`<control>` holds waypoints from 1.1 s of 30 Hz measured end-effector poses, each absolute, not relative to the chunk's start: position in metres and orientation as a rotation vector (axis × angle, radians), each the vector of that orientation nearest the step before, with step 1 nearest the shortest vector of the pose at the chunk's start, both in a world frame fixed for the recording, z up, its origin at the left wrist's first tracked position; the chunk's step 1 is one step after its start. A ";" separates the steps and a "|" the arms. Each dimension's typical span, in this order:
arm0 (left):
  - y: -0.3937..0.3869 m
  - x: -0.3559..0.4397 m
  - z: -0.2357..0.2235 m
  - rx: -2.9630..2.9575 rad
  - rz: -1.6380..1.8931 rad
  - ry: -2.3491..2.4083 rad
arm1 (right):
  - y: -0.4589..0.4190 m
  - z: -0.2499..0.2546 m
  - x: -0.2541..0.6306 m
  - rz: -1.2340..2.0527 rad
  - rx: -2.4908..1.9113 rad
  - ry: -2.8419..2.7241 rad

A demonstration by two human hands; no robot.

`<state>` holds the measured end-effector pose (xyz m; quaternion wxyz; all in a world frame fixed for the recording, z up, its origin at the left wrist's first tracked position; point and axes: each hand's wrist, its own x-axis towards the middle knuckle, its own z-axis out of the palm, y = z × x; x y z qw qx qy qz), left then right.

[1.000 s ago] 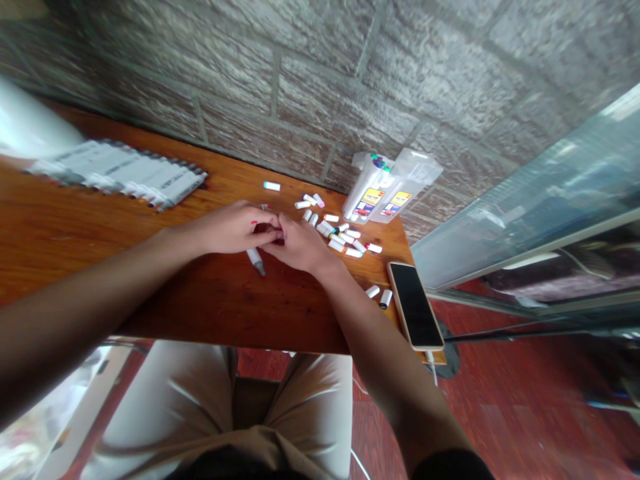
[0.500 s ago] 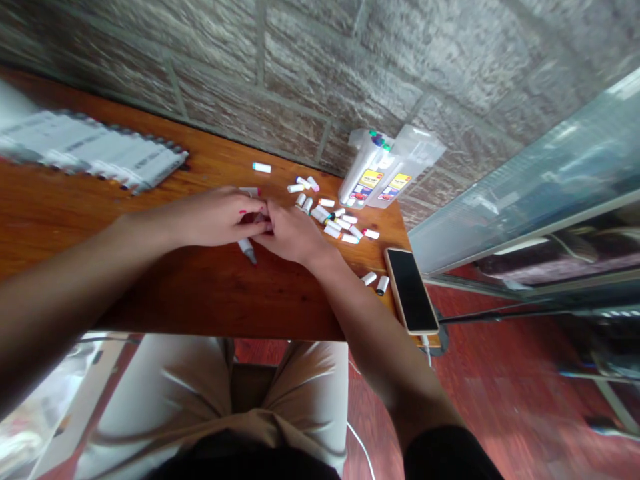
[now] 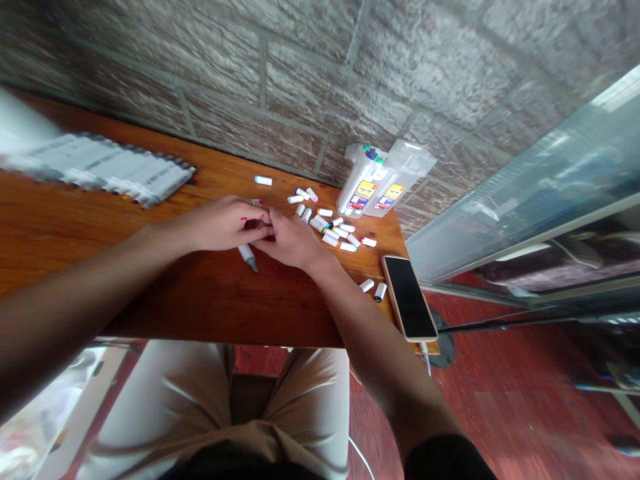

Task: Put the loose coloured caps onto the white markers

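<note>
Over the middle of the wooden table, my left hand [image 3: 234, 223] and my right hand [image 3: 296, 241] meet, fingertips pressed together. Both are closed, and whatever they pinch between them is hidden by the fingers. A white marker [image 3: 247, 255] with a grey tip pokes out below my left hand; its upper part is covered, and I cannot tell whether it is held or lying on the table. Just behind the hands, a white cap with a red end [image 3: 256, 201] shows partly. Several loose white caps [image 3: 330, 237] with coloured ends are scattered right of my right hand.
A row of white-and-grey markers [image 3: 115, 163] lies at the left. Clear plastic cases [image 3: 357, 193] with some markers stand by the brick wall [image 3: 295, 87]. A phone [image 3: 411, 298] with a cable rests at the table's right edge. One cap with a blue end [image 3: 263, 181] lies apart.
The view has tilted slightly, so the table sits a little lower in the picture. Both hands stay together in nearly the same pose.
</note>
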<state>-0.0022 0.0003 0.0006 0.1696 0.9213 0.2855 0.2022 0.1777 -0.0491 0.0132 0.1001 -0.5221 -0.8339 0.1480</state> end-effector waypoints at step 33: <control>-0.012 0.001 0.025 2.621 0.278 0.983 | -0.045 0.024 0.176 0.464 -1.535 -2.416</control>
